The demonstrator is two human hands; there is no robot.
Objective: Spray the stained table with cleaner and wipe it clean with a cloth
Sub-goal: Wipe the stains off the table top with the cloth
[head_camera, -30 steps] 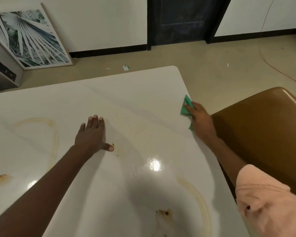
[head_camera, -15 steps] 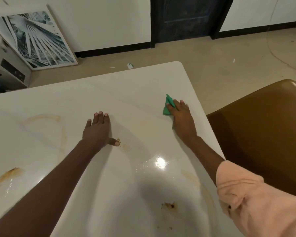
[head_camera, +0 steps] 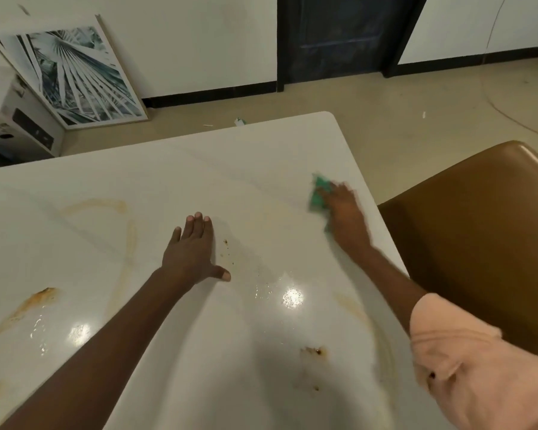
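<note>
The right hand [head_camera: 343, 212] has swung back out toward the worktop's [head_camera: 199, 169] right edge after sweeping inward half a second ago. It presses the cloth [head_camera: 318, 193] flat near the far right corner; its grip is blurred, so I cannot tell whether the fingers curl on the cloth. That back-and-forth reads as scrubbing one patch, with most of the job left. The left hand [head_camera: 193, 249] has stayed put, fingers straight and palm down mid-worktop, bracing.

Brown marks remain: specks [head_camera: 227, 246] just beside the left hand, a blot [head_camera: 314, 351] near the front edge, a smear [head_camera: 28, 305] toward the left edge, and a faint ring [head_camera: 118, 225] between. Wet sheen shows near the middle. No spray bottle is in view. A chair [head_camera: 479, 237] stands tight against the right edge, and the braced left arm lies across stained ground.
</note>
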